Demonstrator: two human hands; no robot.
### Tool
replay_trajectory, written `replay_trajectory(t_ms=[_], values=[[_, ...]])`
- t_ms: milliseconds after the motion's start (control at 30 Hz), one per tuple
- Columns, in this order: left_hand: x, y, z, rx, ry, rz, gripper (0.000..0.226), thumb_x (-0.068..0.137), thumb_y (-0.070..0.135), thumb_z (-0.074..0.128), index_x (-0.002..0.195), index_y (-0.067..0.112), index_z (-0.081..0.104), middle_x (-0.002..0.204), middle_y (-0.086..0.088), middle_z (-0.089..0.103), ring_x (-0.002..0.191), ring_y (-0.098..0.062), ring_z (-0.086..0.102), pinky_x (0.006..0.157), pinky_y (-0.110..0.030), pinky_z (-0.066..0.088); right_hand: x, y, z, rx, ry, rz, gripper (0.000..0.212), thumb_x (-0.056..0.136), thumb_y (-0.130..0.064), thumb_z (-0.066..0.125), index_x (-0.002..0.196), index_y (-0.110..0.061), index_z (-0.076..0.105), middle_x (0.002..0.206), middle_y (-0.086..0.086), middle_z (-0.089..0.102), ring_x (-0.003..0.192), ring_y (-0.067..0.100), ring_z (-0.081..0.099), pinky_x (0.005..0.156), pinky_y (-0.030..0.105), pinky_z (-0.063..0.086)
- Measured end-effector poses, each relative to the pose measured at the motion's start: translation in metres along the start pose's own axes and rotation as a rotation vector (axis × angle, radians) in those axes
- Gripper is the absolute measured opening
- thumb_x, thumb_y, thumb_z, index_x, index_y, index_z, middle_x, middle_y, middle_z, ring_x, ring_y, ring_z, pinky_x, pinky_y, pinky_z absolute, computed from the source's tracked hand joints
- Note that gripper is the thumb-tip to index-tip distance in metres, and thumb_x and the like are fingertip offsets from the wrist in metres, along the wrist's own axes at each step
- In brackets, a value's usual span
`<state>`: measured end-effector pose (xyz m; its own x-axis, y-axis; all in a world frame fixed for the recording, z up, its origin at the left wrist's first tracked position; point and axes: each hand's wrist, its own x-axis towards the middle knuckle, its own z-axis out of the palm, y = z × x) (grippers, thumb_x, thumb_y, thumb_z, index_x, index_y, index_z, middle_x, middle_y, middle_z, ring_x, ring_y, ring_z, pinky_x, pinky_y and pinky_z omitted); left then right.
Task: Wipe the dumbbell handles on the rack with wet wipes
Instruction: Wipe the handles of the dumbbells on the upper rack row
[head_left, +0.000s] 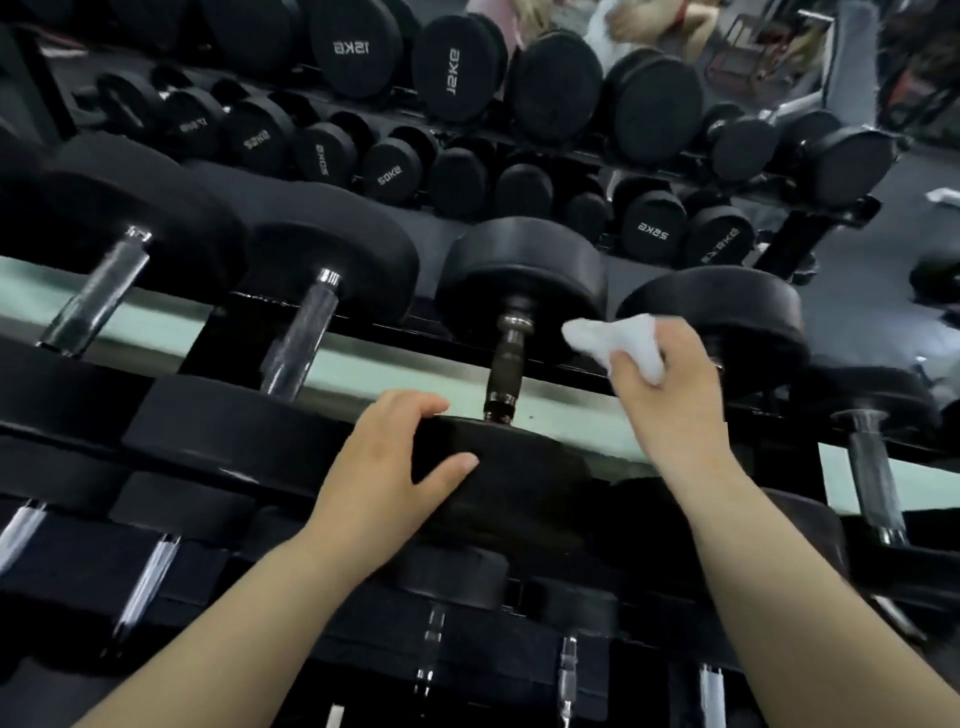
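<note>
Landmark: the dumbbell (511, 364) at the centre of the rack's (649, 387) top tier, lying with its handle pointing away from me.

Surroundings. To the left of this dumbbell lie two larger dumbbells with bright chrome handles (301, 338), set parallel to it. To its right lies another black dumbbell; its far head (727, 306) sits just beside the landmark's far head, and its chrome handle shows lower right. Below the landmark, lower tiers carry more dumbbells, with short chrome handles visible between black heads. Behind it a mirror (467, 104) reflects rows of black dumbbell ends with reversed weight markings. A pale green strip runs under the handles of the top tier.

Obstructions. The far head of the right-hand dumbbell stands directly behind my right hand. The landmark's handle itself is uncovered.

Task item. The handle is short and dark in the middle, with metal collars at both ends, and joins two round black heads.

Grip. My left hand (387, 462) is spread over the near head (498, 467), fingers on its upper edge and thumb on its face, not closed. My right hand (670, 384) is closed around a crumpled white wet wipe (613, 340), held just to the right of the handle and clear of it.
</note>
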<state>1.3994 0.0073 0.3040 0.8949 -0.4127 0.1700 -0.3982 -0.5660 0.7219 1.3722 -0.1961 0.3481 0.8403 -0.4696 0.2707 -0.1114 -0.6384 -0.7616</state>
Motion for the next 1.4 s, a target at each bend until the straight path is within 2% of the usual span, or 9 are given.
replay_trajectory(t_ms=[167, 367, 567, 700, 800, 933, 1133, 1267, 1400], values=[[0.006, -0.015, -0.002, 0.019, -0.055, 0.199, 0.045, 0.078, 0.045, 0.057, 0.111, 0.015, 0.057, 0.11, 0.01, 0.046, 0.1, 0.008, 0.028, 0.087, -0.006, 0.022, 0.031, -0.008, 0.061, -0.42, 0.013, -0.367, 0.018, 0.069, 0.003, 0.045, 0.081, 0.003, 0.059, 0.091, 0.018, 0.057, 0.082, 0.014, 0.051, 0.069, 0.013, 0.035], [0.007, -0.022, 0.002, 0.052, 0.021, 0.273, 0.035, 0.076, 0.045, 0.046, 0.1, 0.021, 0.048, 0.096, -0.002, 0.062, 0.097, -0.007, 0.04, 0.095, -0.01, 0.023, 0.051, 0.011, 0.084, -0.711, -0.571, -0.335, 0.027, 0.085, -0.01, 0.049, 0.108, -0.007, 0.062, 0.123, 0.008, 0.051, 0.123, 0.021, 0.04, 0.103, 0.025, 0.024], [0.009, -0.031, 0.007, 0.084, 0.056, 0.3, 0.035, 0.076, 0.05, 0.042, 0.1, 0.025, 0.045, 0.097, 0.0, 0.062, 0.098, -0.006, 0.041, 0.085, -0.019, 0.039, 0.036, 0.016, 0.08, -0.304, -0.489, -0.111, 0.017, 0.072, -0.009, 0.072, 0.082, 0.004, 0.07, 0.096, 0.009, 0.05, 0.093, 0.013, 0.045, 0.078, 0.001, 0.028], [0.008, -0.032, 0.014, -0.006, 0.077, 0.31, 0.041, 0.087, 0.058, 0.033, 0.102, 0.023, 0.046, 0.103, 0.001, 0.057, 0.101, -0.007, 0.04, 0.097, -0.016, 0.027, 0.032, 0.018, 0.078, -0.361, -0.705, -0.132, 0.012, 0.074, -0.006, 0.07, 0.074, 0.006, 0.068, 0.081, 0.006, 0.049, 0.081, 0.016, 0.047, 0.066, 0.007, 0.03], [0.009, -0.035, 0.02, -0.075, 0.107, 0.317, 0.045, 0.089, 0.061, 0.027, 0.102, 0.022, 0.046, 0.106, 0.009, 0.045, 0.101, -0.009, 0.041, 0.093, -0.021, 0.03, 0.035, 0.017, 0.082, -0.371, -0.622, -0.171, 0.017, 0.069, -0.012, 0.065, 0.07, 0.005, 0.067, 0.076, 0.018, 0.057, 0.077, 0.025, 0.058, 0.069, 0.005, 0.03], [0.009, -0.038, 0.024, -0.058, 0.124, 0.318, 0.042, 0.09, 0.059, 0.029, 0.102, 0.023, 0.046, 0.106, 0.011, 0.044, 0.101, -0.008, 0.043, 0.095, -0.014, 0.027, 0.054, 0.021, 0.09, -0.34, -0.428, -0.098, 0.03, 0.081, -0.007, 0.059, 0.11, -0.003, 0.061, 0.123, 0.014, 0.048, 0.109, 0.023, 0.052, 0.083, 0.003, 0.025], [0.008, -0.036, 0.021, -0.021, 0.12, 0.291, 0.035, 0.086, 0.056, 0.039, 0.1, 0.025, 0.047, 0.104, 0.013, 0.044, 0.099, -0.006, 0.043, 0.091, -0.016, 0.031, 0.03, 0.028, 0.074, -0.311, -0.743, -0.301, 0.016, 0.067, -0.013, 0.058, 0.058, 0.0, 0.064, 0.068, 0.018, 0.06, 0.064, 0.015, 0.052, 0.062, 0.018, 0.037], [0.009, -0.027, 0.022, 0.029, 0.18, 0.266, 0.029, 0.083, 0.05, 0.044, 0.098, 0.026, 0.048, 0.1, 0.013, 0.043, 0.094, -0.004, 0.042, 0.088, -0.015, 0.033, 0.044, 0.026, 0.079, -0.357, -0.702, -0.306, 0.015, 0.065, -0.011, 0.058, 0.057, 0.002, 0.061, 0.065, 0.014, 0.056, 0.062, 0.018, 0.051, 0.061, 0.029, 0.037], [0.013, -0.026, 0.029, 0.01, 0.25, 0.352, 0.02, 0.085, 0.039, 0.048, 0.095, 0.022, 0.05, 0.092, 0.005, 0.059, 0.09, -0.009, 0.047, 0.089, -0.015, 0.034, 0.06, 0.029, 0.086, -0.35, -0.427, -0.22, 0.013, 0.079, -0.006, 0.061, 0.086, 0.0, 0.069, 0.103, 0.014, 0.063, 0.094, 0.027, 0.06, 0.08, 0.027, 0.04]])
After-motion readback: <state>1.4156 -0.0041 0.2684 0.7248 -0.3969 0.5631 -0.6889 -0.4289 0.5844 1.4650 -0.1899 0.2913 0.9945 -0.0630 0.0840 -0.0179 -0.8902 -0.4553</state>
